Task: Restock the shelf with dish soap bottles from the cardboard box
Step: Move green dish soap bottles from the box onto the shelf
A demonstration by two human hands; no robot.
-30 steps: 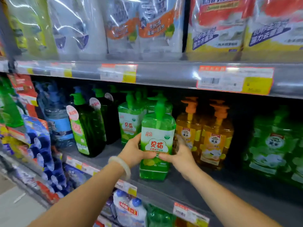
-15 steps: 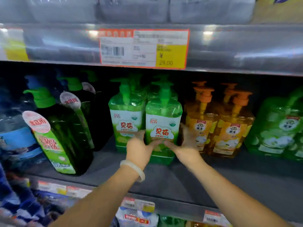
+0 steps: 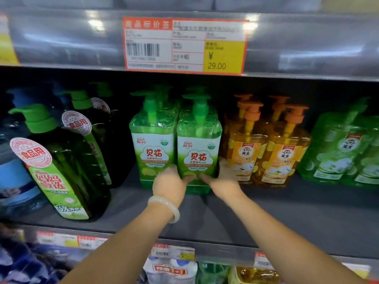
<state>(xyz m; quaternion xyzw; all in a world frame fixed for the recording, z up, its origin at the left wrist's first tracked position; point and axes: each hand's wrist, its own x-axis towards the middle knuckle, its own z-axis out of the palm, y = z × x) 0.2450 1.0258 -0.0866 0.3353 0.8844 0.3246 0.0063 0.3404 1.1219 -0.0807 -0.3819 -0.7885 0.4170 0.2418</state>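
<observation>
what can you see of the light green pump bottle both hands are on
The light green pump bottle is clear plastic with green liquid, a green pump head and a white and green label with red characters. It stands upright on the grey shelf, close beside a matching bottle on its left, orange pump bottles on its right. The left hand and right hand grip its lower part.

Bare shelf (image 3: 287, 218) is left near the front edge, while passage farther back is blocked by green bottles (image 3: 174, 144) and orange bottles (image 3: 266, 148).

held bottle (image 3: 198, 144) on shelf (image 3: 287, 218), twin bottle (image 3: 152, 140) left (touching), pump bottles (image 3: 266, 148) right
</observation>
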